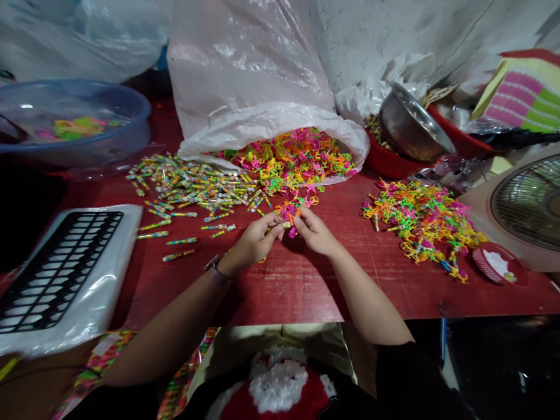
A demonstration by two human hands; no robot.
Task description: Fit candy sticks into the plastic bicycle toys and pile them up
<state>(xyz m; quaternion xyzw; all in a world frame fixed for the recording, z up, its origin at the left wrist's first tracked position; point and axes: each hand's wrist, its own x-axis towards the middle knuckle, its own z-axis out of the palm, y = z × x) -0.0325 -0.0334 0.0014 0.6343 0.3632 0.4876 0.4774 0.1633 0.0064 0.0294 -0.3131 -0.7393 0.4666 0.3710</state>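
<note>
A red painted table [289,291] fills the middle of the head view, its worn wooden top scratched and streaked pale. Behind it rises a rough, whitish wall [394,29], partly hung with thin plastic sheeting.

The left hand [256,242], with a watch [214,263] on its wrist, and the right hand [312,230] meet just above the table. The right hand's fingers [304,217] are closed in a pinch on a neon plastic piece [291,228], a thin, looped shape. The left hand's fingertips [275,220] close in beside it, but what they grip is too small to tell.

A loose heap of neon pieces [284,157] spills from a crinkled white plastic bag [245,76] just ahead of the hands. A second heap [420,224] lies to the right. To the left, glossy striped tubes [192,189] lie scattered in a slim, tangled spread.

Farther left sit a translucent blue basin [74,116] and a black slotted rack [61,271] on plastic. At the far side, a steel bowl [411,122] tilts against a red basin [385,163]. A fan's ribbed grille [531,201] stands at the right edge, with a small red dish [499,263] beside it.
</note>
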